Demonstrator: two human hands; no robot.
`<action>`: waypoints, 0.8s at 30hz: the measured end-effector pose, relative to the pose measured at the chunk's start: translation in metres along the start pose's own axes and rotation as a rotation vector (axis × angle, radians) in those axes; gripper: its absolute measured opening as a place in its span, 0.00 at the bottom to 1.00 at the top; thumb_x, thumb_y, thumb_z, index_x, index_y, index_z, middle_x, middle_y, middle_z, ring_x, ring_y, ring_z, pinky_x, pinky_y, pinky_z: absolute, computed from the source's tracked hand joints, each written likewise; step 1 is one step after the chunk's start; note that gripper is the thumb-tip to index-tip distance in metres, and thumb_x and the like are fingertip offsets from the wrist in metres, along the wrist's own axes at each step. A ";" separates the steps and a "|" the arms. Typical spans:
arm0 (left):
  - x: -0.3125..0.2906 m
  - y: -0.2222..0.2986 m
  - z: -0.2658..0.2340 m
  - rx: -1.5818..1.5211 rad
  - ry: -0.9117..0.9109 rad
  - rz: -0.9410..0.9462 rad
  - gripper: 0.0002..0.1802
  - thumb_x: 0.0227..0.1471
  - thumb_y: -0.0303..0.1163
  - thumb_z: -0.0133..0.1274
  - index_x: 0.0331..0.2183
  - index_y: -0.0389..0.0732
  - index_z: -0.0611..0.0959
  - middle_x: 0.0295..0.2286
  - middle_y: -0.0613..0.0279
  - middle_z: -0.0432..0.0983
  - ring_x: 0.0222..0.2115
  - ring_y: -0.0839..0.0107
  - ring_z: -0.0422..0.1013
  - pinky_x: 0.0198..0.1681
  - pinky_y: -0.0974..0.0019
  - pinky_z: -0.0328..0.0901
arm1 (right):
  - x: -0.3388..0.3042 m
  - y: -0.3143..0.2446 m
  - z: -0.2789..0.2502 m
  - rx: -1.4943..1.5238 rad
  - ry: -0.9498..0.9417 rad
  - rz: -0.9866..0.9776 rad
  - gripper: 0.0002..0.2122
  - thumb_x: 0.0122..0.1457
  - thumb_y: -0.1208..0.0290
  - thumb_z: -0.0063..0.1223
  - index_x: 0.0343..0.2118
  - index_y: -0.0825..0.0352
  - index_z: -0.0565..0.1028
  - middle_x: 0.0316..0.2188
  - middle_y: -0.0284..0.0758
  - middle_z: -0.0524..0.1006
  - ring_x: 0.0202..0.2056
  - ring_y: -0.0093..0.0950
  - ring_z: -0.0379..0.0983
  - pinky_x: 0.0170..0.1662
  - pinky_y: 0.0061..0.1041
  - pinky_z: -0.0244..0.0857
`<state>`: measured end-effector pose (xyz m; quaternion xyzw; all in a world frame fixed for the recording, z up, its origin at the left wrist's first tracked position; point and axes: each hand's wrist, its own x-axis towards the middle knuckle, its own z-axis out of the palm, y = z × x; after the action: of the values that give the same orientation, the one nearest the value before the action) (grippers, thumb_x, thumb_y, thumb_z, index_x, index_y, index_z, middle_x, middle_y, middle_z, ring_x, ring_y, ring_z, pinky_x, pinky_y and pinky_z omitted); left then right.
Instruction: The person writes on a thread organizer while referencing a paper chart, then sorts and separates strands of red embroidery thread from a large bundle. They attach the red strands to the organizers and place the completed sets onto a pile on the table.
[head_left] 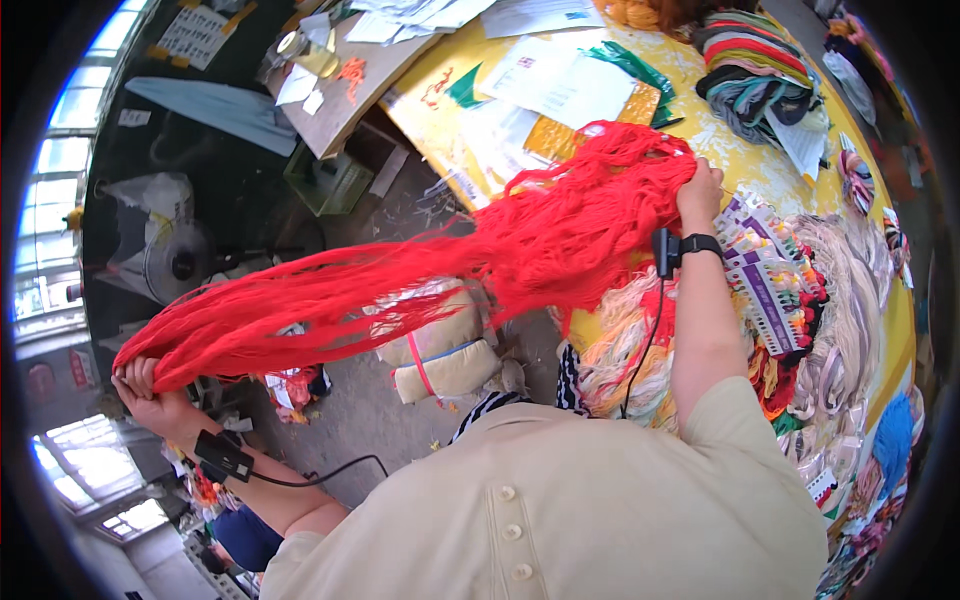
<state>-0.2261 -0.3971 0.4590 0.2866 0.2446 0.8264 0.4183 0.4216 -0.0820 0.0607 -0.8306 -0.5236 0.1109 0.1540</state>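
Head view: red yarn is being held from eight to two o'clock, its ends being clamped by the left hand and right hand. Tangling is being judged possible, should loose strands be catching on papers on the bench towards one o'clock.

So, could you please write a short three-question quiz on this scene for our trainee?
1. Multiple choice: what do the left hand and right hand both hold?
A) a sheet of paper
B) red yarn
C) blue yarn
2. True or false: both hands grip the same end of it.
3. Fill in the blank: the tabletop nearest the right hand is mostly ____ in colour.

Key:
1. B
2. False; they hold opposite ends.
3. Yellow
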 end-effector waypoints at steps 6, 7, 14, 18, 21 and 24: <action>-0.039 -0.102 0.005 0.138 0.218 -0.264 0.11 0.61 0.32 0.50 0.39 0.34 0.74 0.24 0.72 0.64 0.25 0.82 0.63 0.31 0.75 0.63 | -0.037 0.008 -0.021 -0.127 0.118 -0.156 0.36 0.49 0.77 0.58 0.63 0.58 0.57 0.59 0.56 0.60 0.60 0.54 0.59 0.60 0.40 0.59; -0.056 -0.128 0.006 0.433 0.252 -0.321 0.18 0.59 0.32 0.53 0.48 0.32 0.74 0.28 0.67 0.69 0.30 0.76 0.68 0.39 0.69 0.67 | -0.056 -0.005 -0.034 -0.118 0.044 -0.190 0.39 0.49 0.78 0.60 0.65 0.59 0.55 0.62 0.57 0.56 0.64 0.53 0.53 0.63 0.39 0.54; -0.149 -0.233 -0.032 0.074 -0.047 -1.080 0.20 0.59 0.36 0.55 0.50 0.37 0.76 0.45 0.61 0.76 0.45 0.72 0.73 0.49 0.65 0.68 | -0.301 -0.109 -0.118 0.923 -0.540 -0.427 0.09 0.61 0.74 0.55 0.43 0.69 0.79 0.41 0.32 0.79 0.43 0.20 0.74 0.48 0.21 0.67; -0.175 -0.226 -0.036 0.009 -0.158 -1.136 0.20 0.59 0.36 0.57 0.50 0.38 0.76 0.43 0.63 0.76 0.44 0.72 0.74 0.48 0.64 0.70 | -0.411 -0.164 -0.133 0.989 -0.724 -0.345 0.08 0.60 0.72 0.59 0.39 0.69 0.79 0.34 0.30 0.80 0.35 0.16 0.74 0.40 0.17 0.68; -0.190 -0.227 -0.039 0.029 -0.204 -1.159 0.19 0.58 0.36 0.57 0.49 0.38 0.77 0.42 0.63 0.77 0.43 0.72 0.74 0.47 0.64 0.71 | -0.437 -0.171 -0.148 0.916 -0.673 -0.278 0.07 0.59 0.71 0.60 0.38 0.69 0.78 0.32 0.28 0.79 0.34 0.15 0.74 0.40 0.17 0.67; -0.201 -0.231 -0.037 0.044 -0.307 -1.161 0.17 0.58 0.35 0.58 0.47 0.39 0.78 0.41 0.62 0.77 0.41 0.73 0.75 0.44 0.66 0.72 | -0.442 -0.140 -0.160 1.009 -0.678 -0.228 0.07 0.59 0.71 0.60 0.36 0.69 0.78 0.29 0.27 0.79 0.32 0.14 0.73 0.37 0.16 0.66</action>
<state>-0.0261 -0.4480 0.2297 0.2309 0.3149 0.4065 0.8260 0.1711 -0.4471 0.2710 -0.5127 -0.5120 0.5855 0.3636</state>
